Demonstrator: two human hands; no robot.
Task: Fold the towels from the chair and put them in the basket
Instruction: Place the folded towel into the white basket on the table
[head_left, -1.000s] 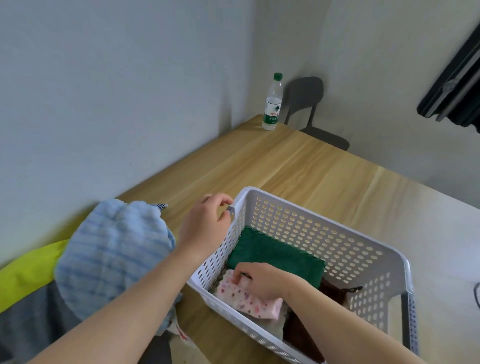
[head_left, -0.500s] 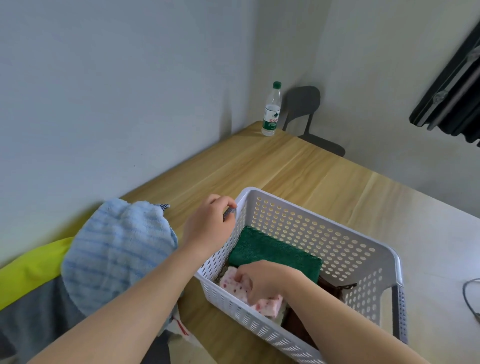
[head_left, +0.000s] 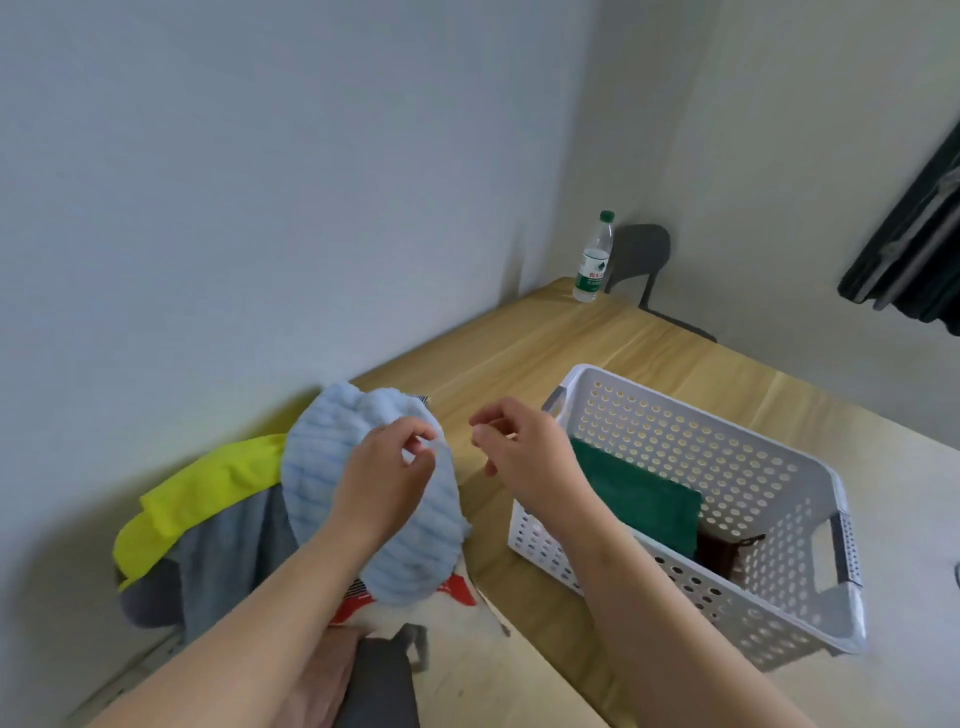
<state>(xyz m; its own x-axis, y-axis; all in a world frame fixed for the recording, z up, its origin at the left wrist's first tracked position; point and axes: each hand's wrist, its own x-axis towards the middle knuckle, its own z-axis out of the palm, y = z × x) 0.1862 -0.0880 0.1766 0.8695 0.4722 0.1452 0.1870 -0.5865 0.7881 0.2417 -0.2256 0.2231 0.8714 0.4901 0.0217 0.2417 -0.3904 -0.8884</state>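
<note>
A light blue ribbed towel is draped over the top of a pile at the table's left edge. My left hand lies on it and pinches its right edge between thumb and forefinger. My right hand hovers between the towel and the white perforated basket, fingers loosely curled and holding nothing. Inside the basket lie a folded green towel and a dark brown one. A yellow-green towel, a grey cloth and a white-and-red cloth sit below the blue towel.
The basket stands on a wooden table set in a wall corner. A water bottle stands at the table's far corner, with a grey chair behind it. Dark clothing hangs at the upper right.
My left hand left the basket's corner and moved left onto the blue towel. My right hand came up out of the basket, leaving the pink towel inside. The view swung left.
</note>
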